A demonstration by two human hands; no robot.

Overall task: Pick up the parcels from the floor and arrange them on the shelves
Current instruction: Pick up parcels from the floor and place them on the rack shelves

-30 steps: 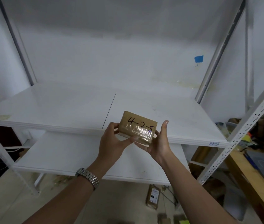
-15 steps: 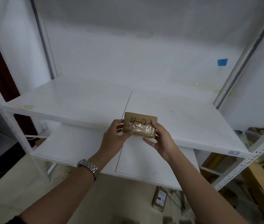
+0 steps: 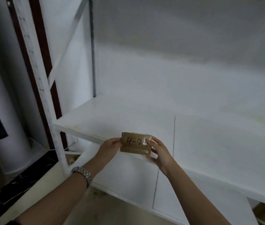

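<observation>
A small brown taped parcel (image 3: pixel 135 144) with "4-2" handwritten on top sits between both hands at the front edge of the upper white shelf (image 3: pixel 209 143). My left hand (image 3: pixel 111 147) grips its left end, a metal watch on the wrist. My right hand (image 3: pixel 158 151) grips its right end, the thumb covering the last written character. A lower white shelf (image 3: pixel 128 181) lies beneath the hands.
A white perforated shelf upright (image 3: pixel 36 78) stands at the left, with a dark red strip behind it. A white cylinder (image 3: pixel 6 111) stands further left. The beige floor (image 3: pixel 36 189) and a black marble strip show at the lower left.
The view has swung left and moved closer to the shelf. The parcel, still in both hands, has shifted left along the upper shelf's front edge and turned level.
</observation>
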